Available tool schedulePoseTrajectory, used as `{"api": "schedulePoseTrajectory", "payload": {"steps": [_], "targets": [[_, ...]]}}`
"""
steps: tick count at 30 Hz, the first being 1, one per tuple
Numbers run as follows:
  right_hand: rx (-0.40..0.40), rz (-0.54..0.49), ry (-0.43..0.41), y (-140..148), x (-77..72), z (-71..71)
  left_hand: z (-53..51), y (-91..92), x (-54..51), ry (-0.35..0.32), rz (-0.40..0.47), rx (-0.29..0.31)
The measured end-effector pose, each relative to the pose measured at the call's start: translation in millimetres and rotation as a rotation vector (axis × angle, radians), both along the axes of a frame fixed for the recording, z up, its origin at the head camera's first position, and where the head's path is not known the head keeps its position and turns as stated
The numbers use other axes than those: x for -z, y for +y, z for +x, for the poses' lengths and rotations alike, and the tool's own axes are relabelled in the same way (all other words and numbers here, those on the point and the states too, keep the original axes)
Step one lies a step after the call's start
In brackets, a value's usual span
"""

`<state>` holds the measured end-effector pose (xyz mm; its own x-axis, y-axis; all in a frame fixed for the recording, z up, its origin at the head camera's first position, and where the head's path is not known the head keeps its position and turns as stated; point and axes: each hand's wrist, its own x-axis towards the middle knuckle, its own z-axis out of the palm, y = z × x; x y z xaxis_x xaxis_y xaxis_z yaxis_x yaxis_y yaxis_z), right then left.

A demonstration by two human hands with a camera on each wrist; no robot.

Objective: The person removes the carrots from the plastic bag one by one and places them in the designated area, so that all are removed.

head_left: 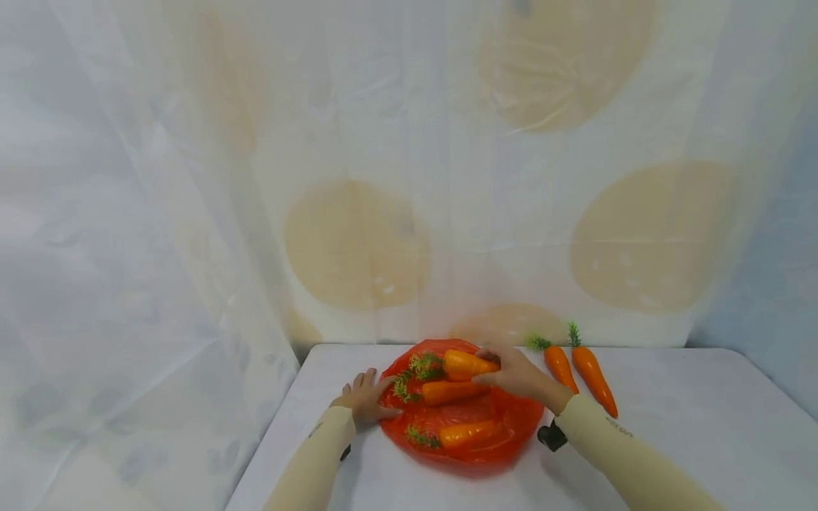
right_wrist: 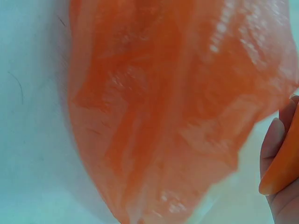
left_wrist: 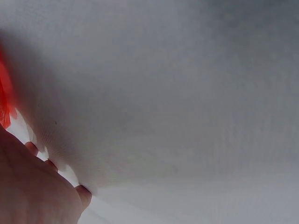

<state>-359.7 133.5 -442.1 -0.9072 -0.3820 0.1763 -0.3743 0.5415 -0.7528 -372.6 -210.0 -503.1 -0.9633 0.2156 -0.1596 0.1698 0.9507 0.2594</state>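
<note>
A red plastic bag point(head_left: 460, 458) lies spread on the table with several orange carrots on it. In the head view my right hand point(head_left: 520, 372) grips the tapered end of the upper carrot point(head_left: 463, 364), whose green top points left. Just below it lies a second carrot point(head_left: 450, 392), and a third carrot point(head_left: 469, 433) rests nearer the front. My left hand point(head_left: 367, 397) has its fingers spread at the bag's left edge. The right wrist view shows the carrot's tip point(right_wrist: 282, 163) against the right hand's fingers and the bag's side point(right_wrist: 154, 116) close up.
Two more carrots, one shorter-looking carrot point(head_left: 559, 367) and one longer carrot point(head_left: 594, 376), lie to the right of the bag on the white table point(head_left: 677, 419). A pale curtain with tan circles point(head_left: 358, 245) hangs behind the table.
</note>
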Motion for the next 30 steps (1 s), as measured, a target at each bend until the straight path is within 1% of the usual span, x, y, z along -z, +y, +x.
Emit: {"api": "schedulePoseTrajectory", "payload": {"steps": [4, 7, 11, 15, 16, 19, 22, 26, 30], "targets": [[-0.019, 0.007, 0.056, 2.6, -2.8, -3.0, 1.1, -0.4, -2.3, 0.007, -0.003, 0.0], [-0.026, 0.0, 0.085, 4.3, -3.5, -4.7, 0.6, -1.5, -0.3, -0.005, -0.001, -0.008], [-0.018, -0.035, 0.065, 6.5, -4.0, -4.4, -0.2, -1.3, 3.4, -0.018, 0.016, -0.025], [-0.006, -0.05, 0.046, 8.6, -3.7, -3.4, 2.9, 0.3, 0.4, -0.028, 0.022, -0.036], [-0.006, -0.051, 0.043, 9.3, -3.3, -3.8, 4.4, 0.8, -1.7, -0.029, 0.021, -0.036], [-0.002, -0.046, 0.029, 11.5, -3.7, -4.2, 7.8, 1.5, -6.7, -0.033, 0.016, -0.03], [-0.007, -0.03, 0.018, 14.2, -4.8, -5.6, 7.7, 1.3, -8.3, -0.018, 0.013, -0.023], [0.003, -0.02, -0.002, 19.0, -7.4, -6.8, 7.5, 0.7, -8.7, 0.001, -0.002, -0.016], [0.043, -0.008, -0.022, 24.7, -8.4, -8.1, 7.9, 0.6, -6.6, -0.01, 0.0, -0.026]]}}
